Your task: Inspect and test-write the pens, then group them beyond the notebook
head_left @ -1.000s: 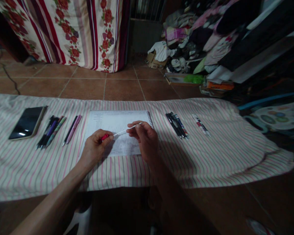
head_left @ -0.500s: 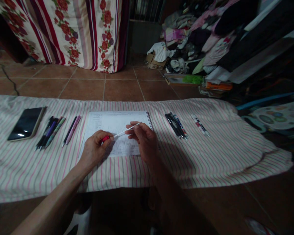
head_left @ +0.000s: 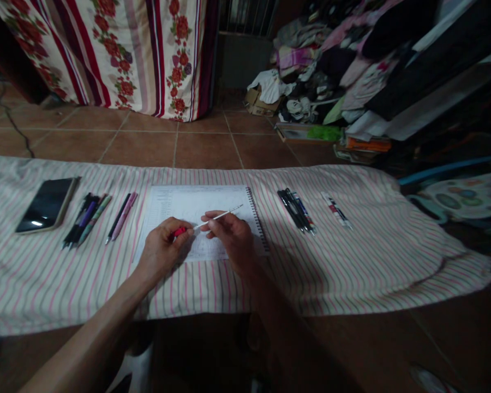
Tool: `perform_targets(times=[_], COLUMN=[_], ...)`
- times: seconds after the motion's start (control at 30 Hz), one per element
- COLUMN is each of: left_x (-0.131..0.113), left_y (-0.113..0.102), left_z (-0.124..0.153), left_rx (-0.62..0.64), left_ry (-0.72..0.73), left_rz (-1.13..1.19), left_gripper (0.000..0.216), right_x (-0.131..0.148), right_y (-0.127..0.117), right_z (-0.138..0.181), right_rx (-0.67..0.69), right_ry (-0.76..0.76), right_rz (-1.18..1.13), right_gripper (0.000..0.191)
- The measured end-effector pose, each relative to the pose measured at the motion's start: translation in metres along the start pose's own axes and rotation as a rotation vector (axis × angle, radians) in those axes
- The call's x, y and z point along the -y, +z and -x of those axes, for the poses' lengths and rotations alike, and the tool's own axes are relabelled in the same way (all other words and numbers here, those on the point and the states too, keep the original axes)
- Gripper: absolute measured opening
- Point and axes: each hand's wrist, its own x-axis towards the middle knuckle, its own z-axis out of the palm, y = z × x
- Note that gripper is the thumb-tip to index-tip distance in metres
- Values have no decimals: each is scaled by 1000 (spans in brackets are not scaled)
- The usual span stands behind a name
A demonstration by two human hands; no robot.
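A small red piece [head_left: 179, 231] pokes out of my left hand [head_left: 163, 244], whose thumb and fingers are closed on it. A thin white stick, much like a pen refill [head_left: 229, 211], runs from beside the left fingertips up to the right. My right hand [head_left: 231, 236] pinches this stick along its length, and its tip sticks out past the fingers. Whether the stick joins the red piece is hidden by the left fingertips. Both hands are above a spiral notebook [head_left: 204, 195] with a printed or written page.
On the striped cloth [head_left: 372, 256], a phone [head_left: 47, 204], a bundle of pens [head_left: 85, 221] and two pens [head_left: 121, 217] lie to the left. To the right are more pens [head_left: 295, 210] and a white pen [head_left: 336, 210]. Clothes [head_left: 311, 65] are heaped behind.
My right hand has slid down and left along the white stick, closer to my left hand, so more of its tip shows. The left hand still grips the red piece.
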Motion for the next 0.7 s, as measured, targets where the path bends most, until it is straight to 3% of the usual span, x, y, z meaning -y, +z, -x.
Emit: perform_targets(times=[0.23,0.7], left_x=[1,0], left_y=[1,-2], left_z=[1,1], left_rx=[5,14], left_ry=[-7,63], left_rz=[1,-49], left_gripper=[15,11], right_x=[-9,-10], right_y=[-2,-2], right_z=[-2,-2], right_rx=[96,91], right_ry=[-4,-25], right_rz=[157,190], right_gripper=[16,10])
